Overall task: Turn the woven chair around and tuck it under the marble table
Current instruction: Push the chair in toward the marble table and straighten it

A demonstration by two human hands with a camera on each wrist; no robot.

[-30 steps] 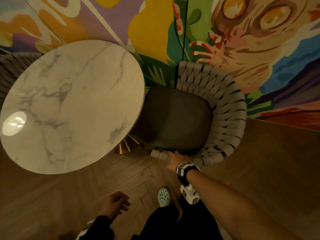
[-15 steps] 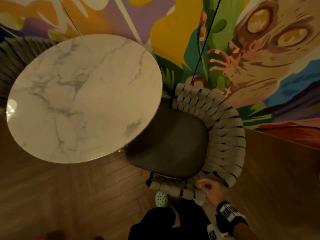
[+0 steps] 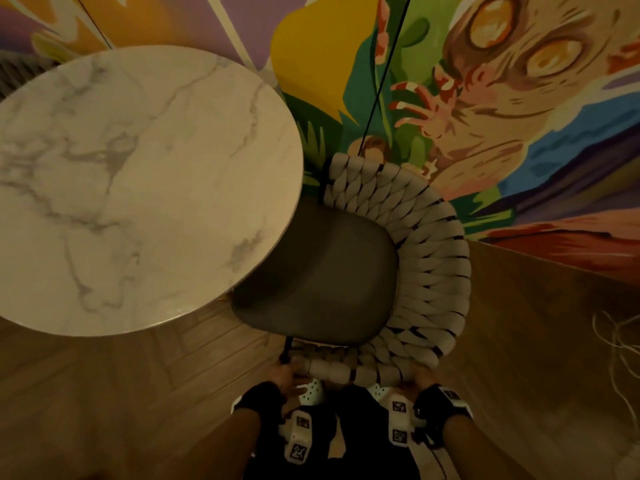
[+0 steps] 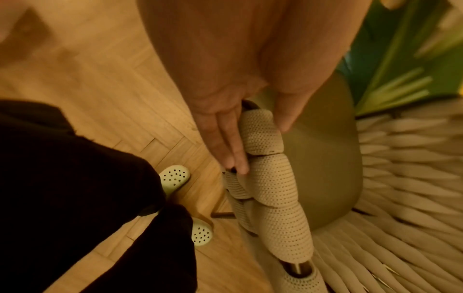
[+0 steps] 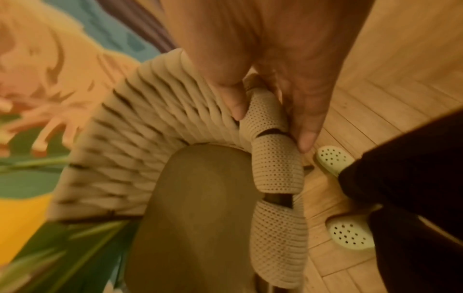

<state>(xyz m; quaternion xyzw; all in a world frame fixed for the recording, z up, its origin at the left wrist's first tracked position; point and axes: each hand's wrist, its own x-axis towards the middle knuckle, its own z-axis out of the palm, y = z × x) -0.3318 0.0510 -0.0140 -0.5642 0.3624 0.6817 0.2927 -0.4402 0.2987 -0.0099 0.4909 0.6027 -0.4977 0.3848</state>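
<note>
The woven chair [image 3: 431,271] has a thick pale rope back and a grey seat [image 3: 322,271]. It stands right of the round marble table [image 3: 138,188], open side toward the table, with the seat's front edge under the tabletop rim. My left hand [image 3: 287,375] grips the near left end of the woven rim [image 4: 273,184], fingers [image 4: 230,150] outside and thumb inside. My right hand [image 3: 412,379] grips the rim [image 5: 275,170] further right, thumb inside, fingers [image 5: 304,138] outside.
A painted mural wall [image 3: 519,116] stands close behind the chair, with a black cord [image 3: 381,71] hanging in front of it. Another woven chair [image 3: 20,67] is at the table's far left. Thin cables [image 3: 620,341] lie on the wooden floor at right. My feet in pale clogs [image 4: 174,178] stand behind the chair.
My left hand rose from my side and took hold of the chair's rim. My right hand slid rightward along the rim. The chair now lies closer below me.
</note>
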